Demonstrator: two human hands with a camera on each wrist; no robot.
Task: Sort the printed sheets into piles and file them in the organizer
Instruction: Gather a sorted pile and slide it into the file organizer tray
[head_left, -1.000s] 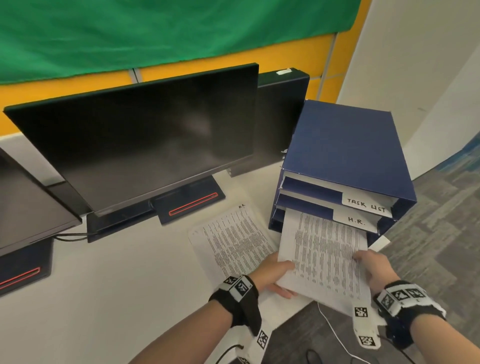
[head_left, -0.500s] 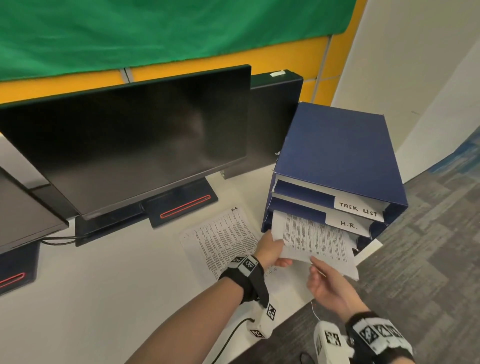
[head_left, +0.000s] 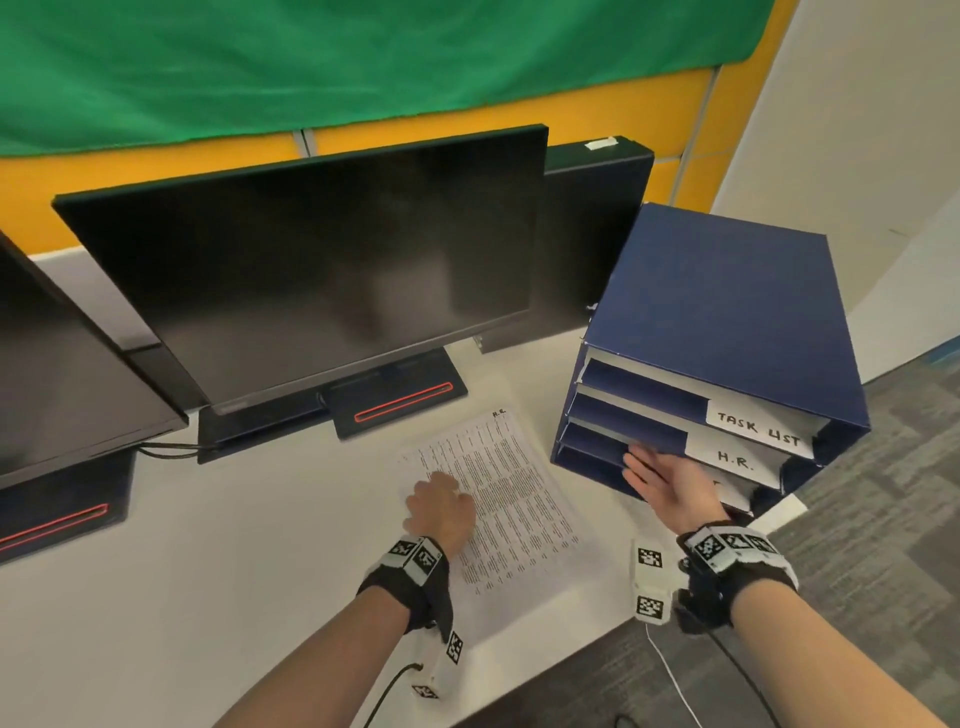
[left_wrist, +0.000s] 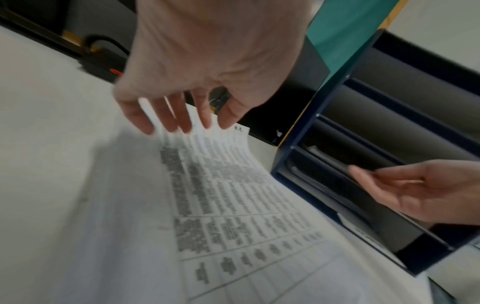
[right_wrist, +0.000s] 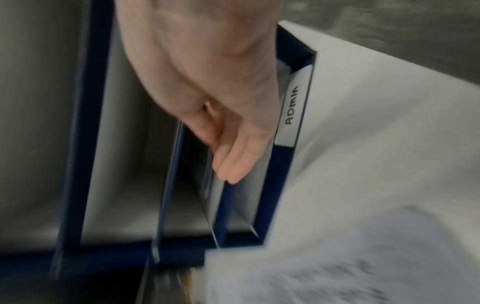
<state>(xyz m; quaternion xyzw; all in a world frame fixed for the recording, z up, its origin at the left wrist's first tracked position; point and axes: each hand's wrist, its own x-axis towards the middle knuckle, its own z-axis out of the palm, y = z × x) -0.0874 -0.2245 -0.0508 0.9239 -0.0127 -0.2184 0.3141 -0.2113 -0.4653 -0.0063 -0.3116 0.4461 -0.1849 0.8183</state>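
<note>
Printed sheet (head_left: 511, 512) under left hand (head_left: 440, 512)

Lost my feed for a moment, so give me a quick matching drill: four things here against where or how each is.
1 left hand
2 right hand
3 TASK LIST label
4 monitor

a above the H.R. label
b fingers straight, at the organizer front
c dark screen
d over the printed sheet

Pairs: 1-d, 2-b, 3-a, 4-c
</note>
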